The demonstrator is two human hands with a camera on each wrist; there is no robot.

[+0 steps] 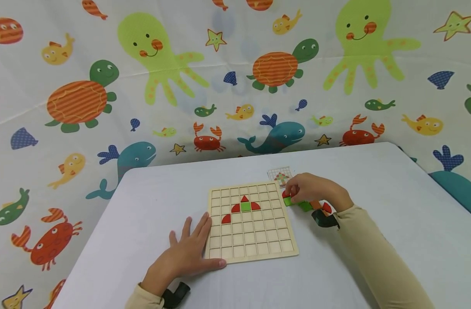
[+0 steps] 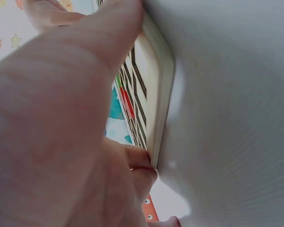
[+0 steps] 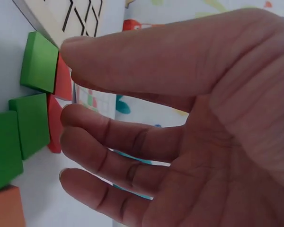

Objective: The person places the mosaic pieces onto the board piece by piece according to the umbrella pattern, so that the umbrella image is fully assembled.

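A wooden grid board [image 1: 255, 246] lies on the table. Set in its cells are a green square [image 1: 245, 207], a red triangle [image 1: 244, 199] above it, and red quarter-round pieces [image 1: 226, 219] beside and below. My left hand [image 1: 189, 251] rests spread along the board's left edge, thumb at its near corner. Over a group of loose pieces right of the board, my right hand [image 1: 312, 189] reaches with its fingertips beside a green block [image 3: 39, 61] and a red piece [image 3: 63, 78]. The right wrist view shows its fingers slightly bent, thumb close to the index finger.
A printed pattern card [image 1: 274, 173] lies behind the board's far right corner, partly covered by the right hand. More loose blocks, including an orange block [image 3: 7, 208], lie below the right palm. A cloth with sea animals [image 1: 227, 94] hangs behind the white table [image 1: 150, 206].
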